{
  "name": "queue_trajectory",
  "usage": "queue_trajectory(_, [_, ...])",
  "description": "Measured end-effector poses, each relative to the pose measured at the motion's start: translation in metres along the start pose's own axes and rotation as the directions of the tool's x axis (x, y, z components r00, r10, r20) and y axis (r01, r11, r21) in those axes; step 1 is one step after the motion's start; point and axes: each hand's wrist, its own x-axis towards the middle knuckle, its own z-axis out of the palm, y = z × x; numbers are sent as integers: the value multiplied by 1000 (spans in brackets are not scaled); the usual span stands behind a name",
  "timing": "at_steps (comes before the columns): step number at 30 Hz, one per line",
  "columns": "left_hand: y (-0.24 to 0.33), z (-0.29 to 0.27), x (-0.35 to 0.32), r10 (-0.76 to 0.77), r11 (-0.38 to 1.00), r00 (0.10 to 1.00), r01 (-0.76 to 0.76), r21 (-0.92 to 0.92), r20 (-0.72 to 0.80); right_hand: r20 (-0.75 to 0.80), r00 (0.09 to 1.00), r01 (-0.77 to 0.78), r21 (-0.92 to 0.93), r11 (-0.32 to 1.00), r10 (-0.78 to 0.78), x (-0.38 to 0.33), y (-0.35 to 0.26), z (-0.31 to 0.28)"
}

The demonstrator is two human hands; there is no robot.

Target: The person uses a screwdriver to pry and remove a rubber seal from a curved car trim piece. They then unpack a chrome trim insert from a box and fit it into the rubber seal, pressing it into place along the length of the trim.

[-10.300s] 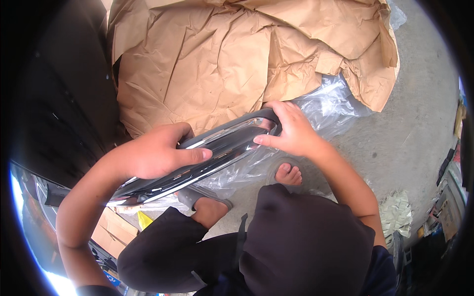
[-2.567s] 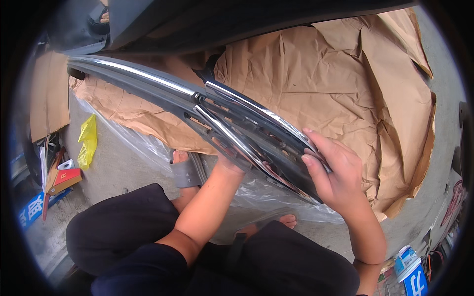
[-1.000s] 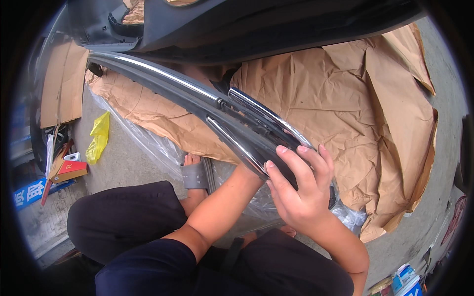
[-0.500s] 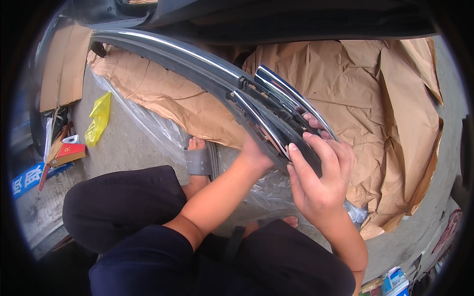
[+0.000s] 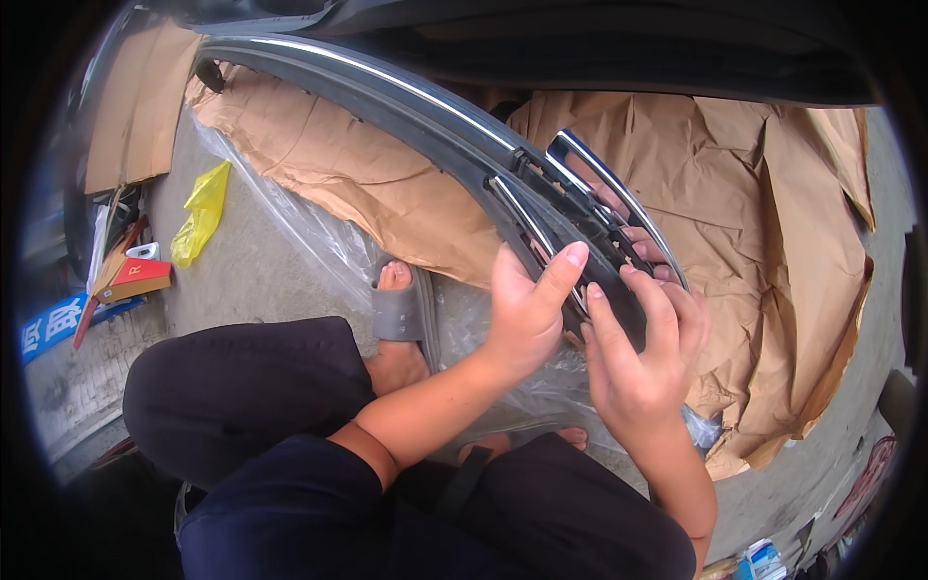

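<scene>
A long, curved black plastic car trim piece (image 5: 440, 130) with a chrome edge slants from the upper left down to my hands. Its right end splits into a far chrome strip (image 5: 611, 187) and a shorter near chrome strip (image 5: 519, 212), with clips and slots between them. My left hand (image 5: 525, 314) grips the near side of this end, the thumb lying along the near strip and the other fingers hidden beneath. Just right of it, my right hand (image 5: 646, 362) wraps the tip, its thumb by the near strip and its fingers at the far one.
Crumpled brown paper (image 5: 720, 232) and clear plastic film (image 5: 290, 217) lie on the concrete floor under the trim. A large dark panel (image 5: 619, 43) spans the top. At left are cardboard (image 5: 140, 106), a yellow plastic bag (image 5: 201, 213) and a red and brown box (image 5: 137, 275).
My left hand has come up from under the trim, and its thumb now rests on the near side. The trim's split end appears farther right, with my right hand still on it.
</scene>
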Motion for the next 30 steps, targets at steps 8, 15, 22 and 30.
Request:
queue_trajectory(8, [-7,-5,-1,32,999,998,-32,-5,-59,37,999,-14,70,997,12,-1,5,-10])
queue_trajectory(15, [-9,-11,-7,-36,997,980,50,65,-194,62,973,-224,492,841,223,29,51,-27])
queue_trajectory(22, [-12,-8,-6,62,990,979,-36,133,-195,239,942,-335,595,731,237,39,59,-14])
queue_trajectory(30, [-16,-18,-10,71,986,977,-38,161,-202,69,995,-103,595,797,77,41,61,-11])
